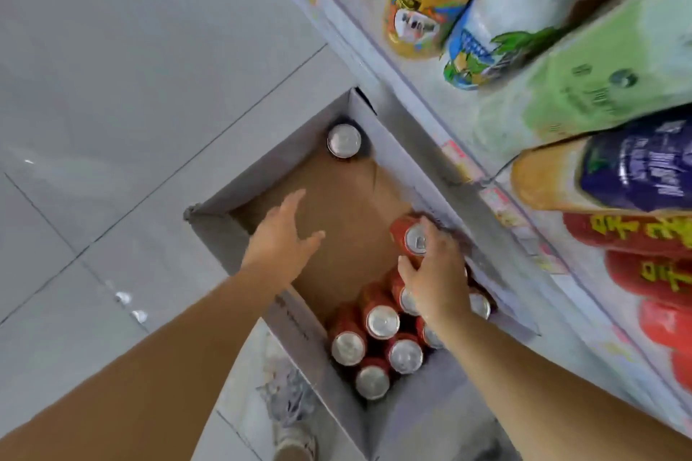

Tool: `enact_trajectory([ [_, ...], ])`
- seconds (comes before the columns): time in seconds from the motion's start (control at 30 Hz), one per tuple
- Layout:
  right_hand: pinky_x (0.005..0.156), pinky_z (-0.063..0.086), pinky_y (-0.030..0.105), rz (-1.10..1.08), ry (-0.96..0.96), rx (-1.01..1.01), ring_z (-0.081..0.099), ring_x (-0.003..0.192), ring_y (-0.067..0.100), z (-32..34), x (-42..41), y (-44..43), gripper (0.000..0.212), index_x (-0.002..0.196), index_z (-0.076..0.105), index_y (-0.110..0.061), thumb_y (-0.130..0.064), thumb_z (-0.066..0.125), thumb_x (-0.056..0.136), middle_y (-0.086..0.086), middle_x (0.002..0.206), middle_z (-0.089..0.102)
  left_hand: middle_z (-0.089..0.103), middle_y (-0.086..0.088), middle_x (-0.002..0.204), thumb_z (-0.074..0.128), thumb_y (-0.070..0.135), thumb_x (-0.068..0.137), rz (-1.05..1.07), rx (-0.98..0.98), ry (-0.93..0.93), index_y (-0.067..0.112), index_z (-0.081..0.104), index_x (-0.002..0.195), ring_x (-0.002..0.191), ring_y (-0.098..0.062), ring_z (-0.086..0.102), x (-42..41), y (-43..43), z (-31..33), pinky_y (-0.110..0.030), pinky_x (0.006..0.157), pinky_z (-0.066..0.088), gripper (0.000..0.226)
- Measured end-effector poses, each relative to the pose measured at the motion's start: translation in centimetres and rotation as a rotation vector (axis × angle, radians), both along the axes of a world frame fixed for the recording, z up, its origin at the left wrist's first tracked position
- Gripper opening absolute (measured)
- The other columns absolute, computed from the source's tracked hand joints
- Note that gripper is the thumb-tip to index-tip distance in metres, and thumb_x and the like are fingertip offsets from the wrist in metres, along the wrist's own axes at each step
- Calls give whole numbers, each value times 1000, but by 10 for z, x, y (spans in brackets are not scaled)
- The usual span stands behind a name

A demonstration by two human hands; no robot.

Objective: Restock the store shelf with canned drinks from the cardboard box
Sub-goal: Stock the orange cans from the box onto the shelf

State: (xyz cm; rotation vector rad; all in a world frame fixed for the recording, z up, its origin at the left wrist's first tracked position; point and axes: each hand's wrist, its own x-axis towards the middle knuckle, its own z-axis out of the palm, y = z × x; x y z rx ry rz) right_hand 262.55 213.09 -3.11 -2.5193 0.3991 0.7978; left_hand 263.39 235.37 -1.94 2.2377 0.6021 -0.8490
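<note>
An open cardboard box sits on the floor against the shelf. Several red cans with silver tops cluster in its near corner, and one lone can stands in the far corner. My right hand is shut on a tilted red can beside the box's right wall. Over the bare brown bottom of the box hovers my left hand, fingers spread and holding nothing.
The store shelf runs along the right, its edge lined with price tags. On it lie large bottles: orange, white coconut, green, purple-labelled, red. Grey floor tiles spread left. A shoe shows below.
</note>
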Motion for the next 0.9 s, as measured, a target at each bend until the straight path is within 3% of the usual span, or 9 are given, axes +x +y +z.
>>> enact_trajectory([
  [0.1,103,38,38,4,-21,-100,43,127,35,-28,2,2,71,148,33,-23,-29,66,86,18,134,44,39,0,151,67,38,89,-64,-16,-114,40,15,153,134,-21,43,33,-11,-26,-33,104,37,82],
  [0.3,89,47,37,108,-66,-210,56,108,33,-45,7,2,78,148,30,-28,-36,72,83,18,121,50,47,-11,143,68,39,87,-50,8,-207,42,6,153,126,-31,49,98,-31,-64,-37,98,41,91],
  [0.43,85,50,38,151,-68,-210,58,107,32,-50,8,-3,77,146,33,-29,-39,73,81,17,123,53,59,-5,131,65,43,85,-142,103,-217,42,21,147,116,-31,58,119,-32,-79,-46,94,51,76],
  [0.53,84,50,39,168,-59,-176,58,108,31,-55,8,-7,71,141,38,-28,-34,75,80,14,123,52,65,-3,115,66,41,83,-200,203,-242,39,31,135,106,-32,61,117,-30,-72,-44,83,53,63],
  [0.63,82,50,37,177,-34,-88,55,109,30,-47,8,-11,63,134,44,-28,-25,74,79,10,120,52,66,-1,102,68,44,80,-240,257,-203,42,35,126,97,-32,62,92,-27,-48,-40,78,50,57],
  [0.73,73,43,31,196,-32,-41,56,104,28,-13,-1,-10,63,133,46,-31,-28,74,76,8,116,51,65,5,105,75,47,74,-216,226,-139,46,38,128,99,-26,62,49,-19,-6,-39,83,51,65],
  [0.83,70,46,30,137,-62,70,56,100,26,52,-11,-9,65,128,49,-31,-32,77,70,6,116,50,63,9,112,84,41,67,-108,118,-122,42,45,125,102,-18,61,3,-14,55,-38,89,52,70],
  [0.9,75,50,35,148,-50,128,55,100,25,106,-15,-10,64,125,48,-31,-34,78,68,4,115,43,63,9,111,88,34,63,-25,62,-144,38,47,121,99,-15,60,-25,-14,105,-30,83,49,71],
])
